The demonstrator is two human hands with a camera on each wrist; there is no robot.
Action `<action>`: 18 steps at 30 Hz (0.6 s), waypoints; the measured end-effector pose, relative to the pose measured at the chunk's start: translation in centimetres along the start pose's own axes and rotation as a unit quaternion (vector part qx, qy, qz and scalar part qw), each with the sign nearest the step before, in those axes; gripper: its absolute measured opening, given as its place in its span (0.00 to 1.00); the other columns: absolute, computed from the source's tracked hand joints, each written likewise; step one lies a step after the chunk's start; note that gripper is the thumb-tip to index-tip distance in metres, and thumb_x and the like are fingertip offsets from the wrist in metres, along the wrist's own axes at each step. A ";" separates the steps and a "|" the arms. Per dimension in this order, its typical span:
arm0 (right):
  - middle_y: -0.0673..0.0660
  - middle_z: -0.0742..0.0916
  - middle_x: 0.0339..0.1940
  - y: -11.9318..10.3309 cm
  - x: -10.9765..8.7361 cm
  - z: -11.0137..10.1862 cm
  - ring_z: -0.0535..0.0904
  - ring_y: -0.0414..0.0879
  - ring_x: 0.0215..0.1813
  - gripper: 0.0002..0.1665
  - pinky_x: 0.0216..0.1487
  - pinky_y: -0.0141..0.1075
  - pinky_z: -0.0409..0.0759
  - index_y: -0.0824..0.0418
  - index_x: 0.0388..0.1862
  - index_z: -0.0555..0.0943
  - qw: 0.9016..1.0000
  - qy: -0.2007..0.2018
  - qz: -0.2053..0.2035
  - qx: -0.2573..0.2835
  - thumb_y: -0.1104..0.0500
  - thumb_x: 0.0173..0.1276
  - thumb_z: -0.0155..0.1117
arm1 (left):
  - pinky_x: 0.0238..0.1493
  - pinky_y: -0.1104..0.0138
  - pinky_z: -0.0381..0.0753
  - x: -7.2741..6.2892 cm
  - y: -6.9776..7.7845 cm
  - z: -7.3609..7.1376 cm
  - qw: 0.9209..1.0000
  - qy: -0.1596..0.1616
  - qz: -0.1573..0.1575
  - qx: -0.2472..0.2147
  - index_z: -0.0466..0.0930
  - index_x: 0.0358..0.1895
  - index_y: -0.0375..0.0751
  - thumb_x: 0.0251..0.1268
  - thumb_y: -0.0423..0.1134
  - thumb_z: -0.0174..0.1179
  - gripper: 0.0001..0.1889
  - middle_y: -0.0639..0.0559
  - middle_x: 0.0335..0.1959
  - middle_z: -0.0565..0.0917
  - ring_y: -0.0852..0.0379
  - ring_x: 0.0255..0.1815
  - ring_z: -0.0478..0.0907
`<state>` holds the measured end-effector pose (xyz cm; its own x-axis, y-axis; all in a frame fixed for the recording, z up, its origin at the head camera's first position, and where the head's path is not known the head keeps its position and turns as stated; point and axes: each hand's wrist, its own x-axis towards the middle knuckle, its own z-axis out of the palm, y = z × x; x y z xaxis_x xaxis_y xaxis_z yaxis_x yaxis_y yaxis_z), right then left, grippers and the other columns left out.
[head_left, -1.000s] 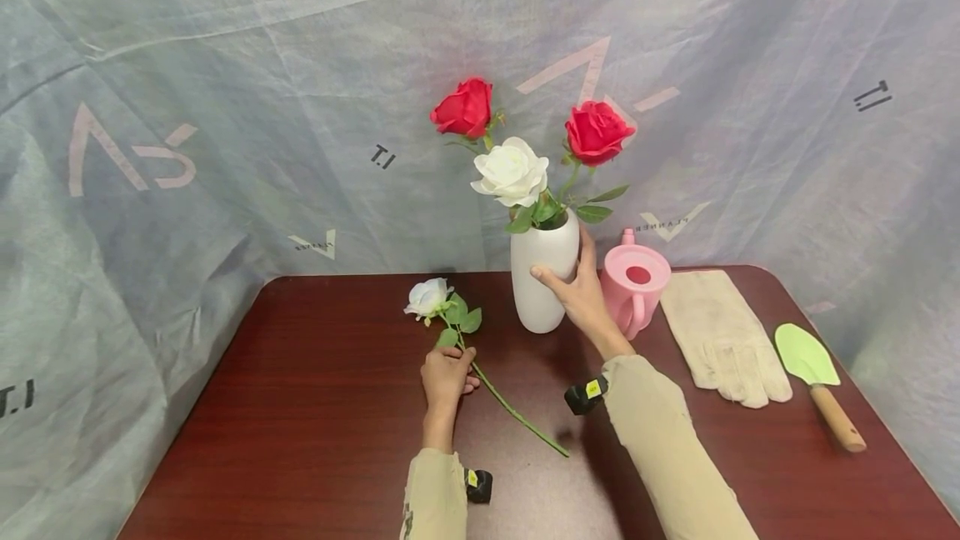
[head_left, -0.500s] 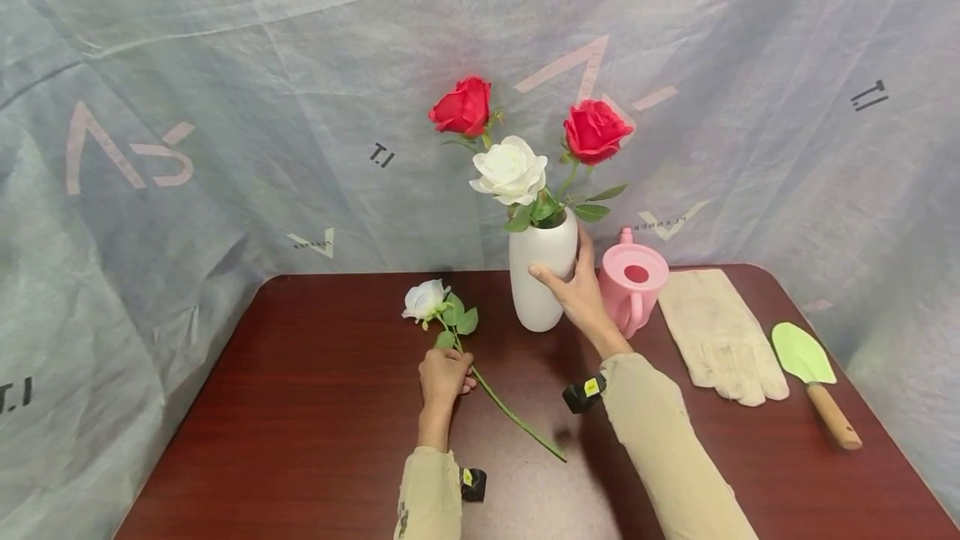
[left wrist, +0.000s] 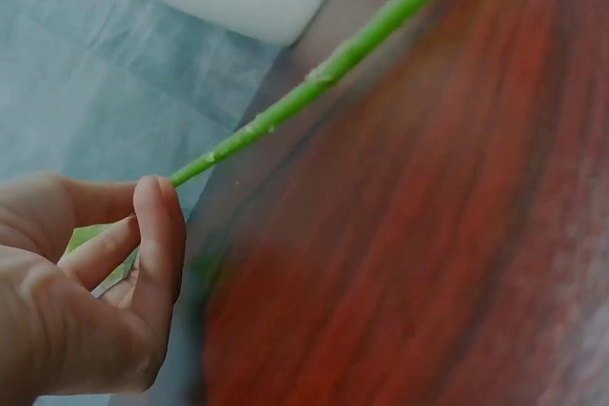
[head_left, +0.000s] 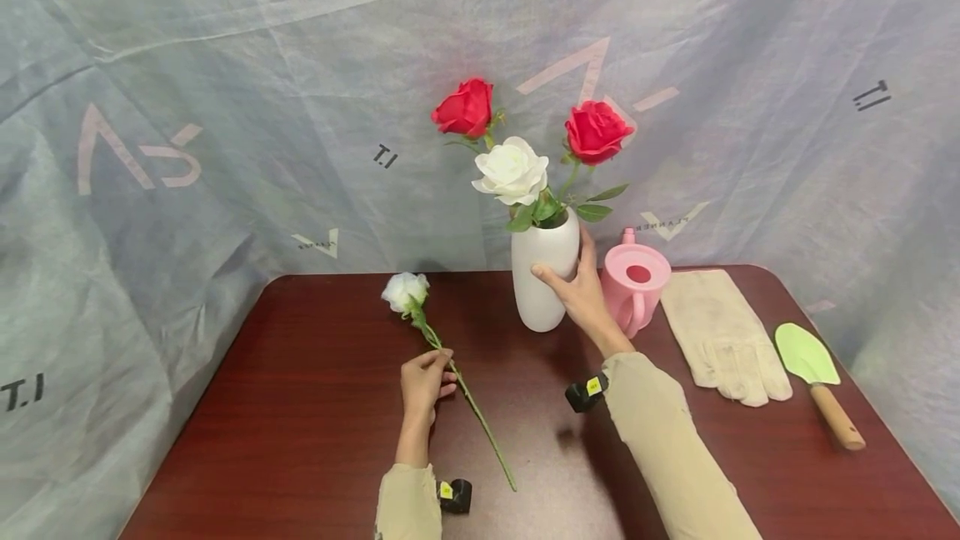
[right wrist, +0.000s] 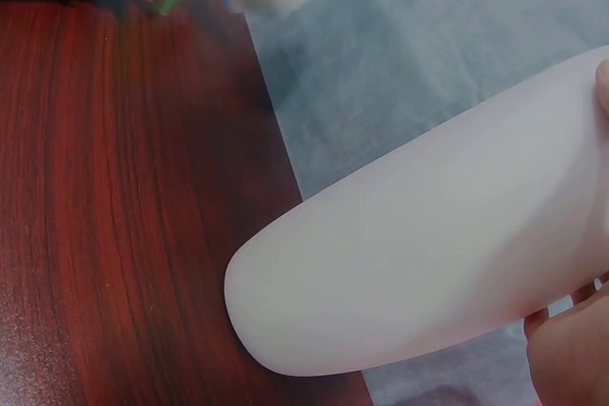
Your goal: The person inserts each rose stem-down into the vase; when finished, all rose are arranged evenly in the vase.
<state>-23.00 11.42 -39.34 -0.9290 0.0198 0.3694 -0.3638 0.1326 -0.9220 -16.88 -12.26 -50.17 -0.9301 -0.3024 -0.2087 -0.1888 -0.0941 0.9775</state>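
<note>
My left hand pinches the green stem of a pale white rose between thumb and fingers, just below its leaves. The bloom points to the far left and the stem's cut end slants toward me. My right hand grips the side of a white vase, thumb across its front and fingers behind, partly hidden. Standing in the vase are a white rose and two red roses, one at the left and one at the right. In the right wrist view the vase fills the middle.
A pink watering can stands right beside my right hand. Further right lie a pair of cream gloves and a green trowel with a wooden handle. Grey cloth hangs behind the dark red table.
My left hand has moved left and slightly toward me with the pale rose, whose stem has turned so its leaves show edge-on. My right hand and the vase have stayed in place.
</note>
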 end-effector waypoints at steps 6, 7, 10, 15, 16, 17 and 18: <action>0.61 0.57 0.70 0.0 0.0 0.0 0.60 0.54 0.65 0.54 0.64 0.51 0.61 0.60 0.74 0.44 1.000 -0.003 0.001 0.005 0.64 0.58 0.68 | 0.20 0.74 0.79 -0.3 0.8 -0.5 0.997 -0.024 -0.008 -0.069 0.78 0.50 0.25 0.67 0.34 0.55 0.15 0.47 0.32 0.81 0.63 0.20 0.76; 0.61 0.57 0.70 0.1 0.0 -0.1 0.60 0.55 0.65 0.54 0.64 0.51 0.61 0.59 0.74 0.44 1.000 -0.004 0.001 0.004 0.64 0.58 0.68 | 0.21 0.74 0.79 -0.4 1.0 -0.5 0.996 -0.027 -0.008 -0.080 0.77 0.51 0.26 0.67 0.34 0.55 0.15 0.47 0.32 0.81 0.63 0.21 0.75; 0.61 0.56 0.70 0.1 0.0 0.0 0.60 0.55 0.65 0.54 0.64 0.52 0.62 0.59 0.74 0.43 1.000 -0.008 0.005 0.003 0.64 0.59 0.68 | 0.23 0.75 0.78 -0.8 1.7 -0.6 0.993 -0.031 -0.012 -0.115 0.77 0.53 0.27 0.67 0.37 0.56 0.17 0.48 0.34 0.80 0.63 0.23 0.74; 0.61 0.56 0.70 0.0 0.0 0.0 0.60 0.56 0.65 0.54 0.64 0.52 0.62 0.60 0.74 0.43 1.000 -0.007 0.006 0.003 0.64 0.59 0.68 | 0.24 0.76 0.76 -1.2 3.3 -0.5 0.982 -0.028 -0.004 -0.189 0.76 0.53 0.28 0.67 0.39 0.57 0.18 0.50 0.35 0.80 0.63 0.25 0.73; 0.62 0.57 0.70 0.0 0.0 0.0 0.60 0.56 0.65 0.54 0.64 0.52 0.62 0.60 0.73 0.43 1.000 -0.007 0.004 0.004 0.64 0.59 0.68 | 0.24 0.76 0.76 -1.3 3.7 -0.5 0.978 -0.028 0.003 -0.207 0.76 0.53 0.28 0.67 0.38 0.56 0.18 0.50 0.35 0.80 0.63 0.25 0.73; 0.62 0.57 0.70 0.0 0.0 0.0 0.60 0.56 0.65 0.54 0.63 0.52 0.62 0.61 0.73 0.43 1.000 -0.006 0.003 0.004 0.64 0.59 0.68 | 0.24 0.76 0.77 -1.3 4.1 -0.4 0.973 -0.028 0.011 -0.227 0.76 0.53 0.28 0.67 0.38 0.56 0.17 0.50 0.35 0.80 0.63 0.26 0.74; 0.62 0.57 0.70 0.0 0.0 0.0 0.60 0.56 0.65 0.54 0.63 0.52 0.62 0.61 0.73 0.43 1.000 -0.005 0.003 0.003 0.65 0.59 0.68 | 0.24 0.76 0.77 -1.4 4.6 -0.4 0.967 -0.027 0.018 -0.251 0.77 0.52 0.28 0.67 0.37 0.56 0.16 0.50 0.34 0.80 0.62 0.26 0.75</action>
<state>-23.03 11.41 -39.35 -0.9316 0.0111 0.3632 -0.3590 0.1267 -0.9247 -16.30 -12.60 -45.43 -0.9508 -0.2651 -0.1605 0.0074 -0.5374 0.8433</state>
